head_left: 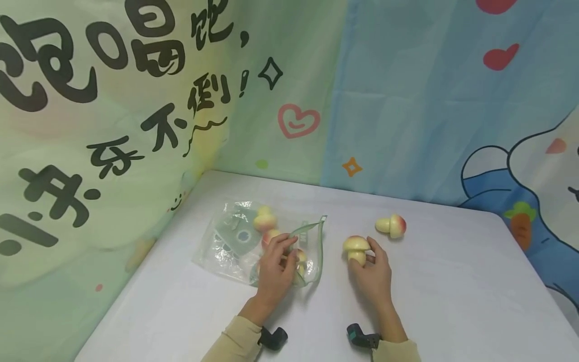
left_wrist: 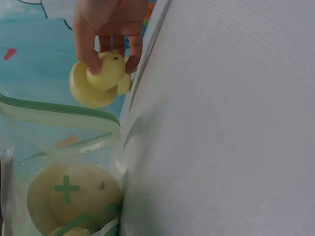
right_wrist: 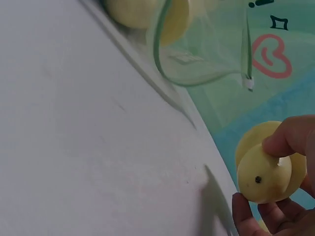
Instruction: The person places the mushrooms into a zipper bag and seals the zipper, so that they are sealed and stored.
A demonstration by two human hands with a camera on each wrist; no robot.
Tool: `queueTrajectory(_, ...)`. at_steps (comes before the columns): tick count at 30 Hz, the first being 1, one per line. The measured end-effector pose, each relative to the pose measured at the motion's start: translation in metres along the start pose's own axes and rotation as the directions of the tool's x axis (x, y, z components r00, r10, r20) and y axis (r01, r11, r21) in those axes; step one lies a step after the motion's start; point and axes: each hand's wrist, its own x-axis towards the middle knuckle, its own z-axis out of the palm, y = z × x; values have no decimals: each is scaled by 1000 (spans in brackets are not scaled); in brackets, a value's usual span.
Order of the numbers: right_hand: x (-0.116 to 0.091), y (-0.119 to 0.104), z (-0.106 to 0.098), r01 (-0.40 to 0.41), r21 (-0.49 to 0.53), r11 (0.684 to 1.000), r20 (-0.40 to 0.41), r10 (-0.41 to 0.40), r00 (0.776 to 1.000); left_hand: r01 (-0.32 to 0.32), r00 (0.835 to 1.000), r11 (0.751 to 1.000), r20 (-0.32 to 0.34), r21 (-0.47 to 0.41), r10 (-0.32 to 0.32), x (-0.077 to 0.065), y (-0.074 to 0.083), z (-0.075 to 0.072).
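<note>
My right hand (head_left: pixel 374 275) pinches a pale yellow toy mushroom (head_left: pixel 357 244) by its stem, cap upward, to the right of the bag's mouth. In the right wrist view the stem's round end on this mushroom (right_wrist: pixel 263 172) shows a small dark dot. My left hand (head_left: pixel 277 266) holds the mouth edge of a clear zip bag (head_left: pixel 217 261) with a green rim, and the mouth gapes toward the right hand. Inside the bag lie several toy mushrooms, one with a pink-tinged cap (head_left: pixel 265 221) at the back; my left hand partly hides others.
Another toy mushroom (head_left: pixel 392 226) with a reddish cap lies on its side at the back right of the white table (head_left: pixel 461 281). A printed cloth backdrop (head_left: pixel 398 100) rises behind the table and along its left side.
</note>
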Motion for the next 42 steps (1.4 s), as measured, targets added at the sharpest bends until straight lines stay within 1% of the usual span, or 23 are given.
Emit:
queueTrajectory(2,-2,-3,4,11,11,1000,-10,-11,1000,-5,1000,1000,-1,11,5,2,1,-1)
queueTrajectory(4,-4,-8,8,38,34,999,-13,-38,999,-25,1000,999,-15,26,26,5,5,-1)
queueTrajectory(7,-6,-16,13,97,82,992,7,-98,995,-43,998,998,-35,45,45,12,17,-3)
queueTrajectory(9,-8,-21,15,138,114,984,32,-142,989,-40,998,998,-38,38,42,15,27,-6)
queueTrajectory(13,-13,-26,17,206,158,966,109,-225,968,-33,999,999,-26,21,34,19,40,-10)
queueTrajectory(17,-15,-27,18,252,168,953,193,-283,939,-33,999,999,-19,9,34,21,42,-10)
queueTrajectory(20,-18,-27,21,275,164,947,243,-309,919,-27,1000,1000,-15,0,27,19,40,-8)
queueTrajectory(22,-19,-25,24,290,152,945,257,-321,911,-23,1000,1000,-9,-2,23,16,33,-5)
queueTrajectory(26,-23,-22,28,331,158,930,247,-362,899,-8,1000,1000,-1,1,8,7,14,1)
queueTrajectory(28,-25,-21,31,364,169,916,238,-396,887,-8,1000,1000,4,12,8,3,7,3)
queueTrajectory(31,-29,-21,37,412,191,891,234,-448,863,-15,1000,1000,14,23,15,0,2,4)
queueTrajectory(32,-30,-21,38,420,196,886,233,-459,858,-20,1000,999,18,25,20,0,1,4)
queueTrajectory(35,-34,-22,43,427,204,881,221,-467,856,-16,999,1000,32,22,15,-3,0,3)
queueTrajectory(39,-38,-24,48,387,205,899,217,-427,878,0,999,1000,45,25,-1,-4,2,3)
queueTrajectory(42,-39,-25,50,344,214,914,232,-390,891,-4,999,1000,35,29,3,-3,4,5)
